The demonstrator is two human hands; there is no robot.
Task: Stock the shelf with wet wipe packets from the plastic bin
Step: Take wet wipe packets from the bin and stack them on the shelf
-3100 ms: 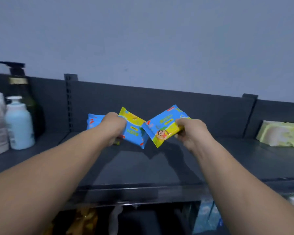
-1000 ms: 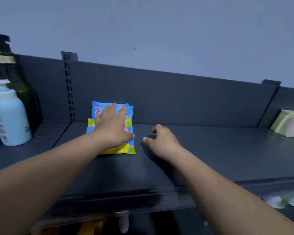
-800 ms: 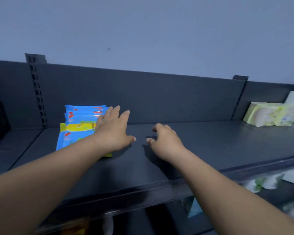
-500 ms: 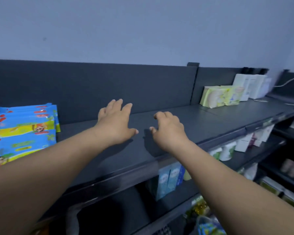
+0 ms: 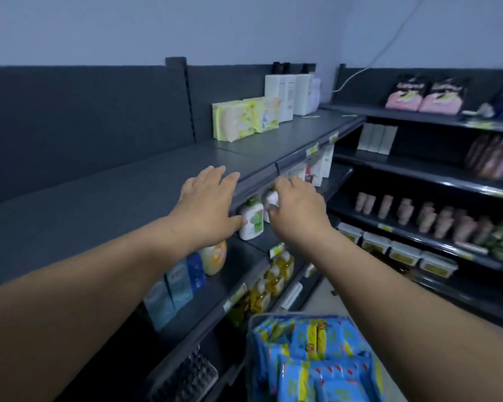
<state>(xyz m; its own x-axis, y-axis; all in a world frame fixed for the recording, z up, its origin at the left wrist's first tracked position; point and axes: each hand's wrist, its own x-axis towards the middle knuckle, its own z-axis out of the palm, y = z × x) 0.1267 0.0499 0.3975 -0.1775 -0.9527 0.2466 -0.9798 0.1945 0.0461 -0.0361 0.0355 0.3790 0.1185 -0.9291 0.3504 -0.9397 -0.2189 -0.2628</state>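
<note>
2 empty hands at the front edge of the dark grey metal top shelf [image 5: 99,204]; likely about to reload.
Left hand [image 5: 206,204] fingers straight and slightly spread, right hand [image 5: 296,210] fingers loosely curled on nothing. Blue-and-yellow wet wipe packets [image 5: 311,358] stacked in grey plastic bin [image 5: 249,352] directly below, so the reach is short.

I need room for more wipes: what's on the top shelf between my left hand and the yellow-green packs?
Nothing. The head view shows only bare dark shelf from the left hand to the yellow-green packs.
</note>
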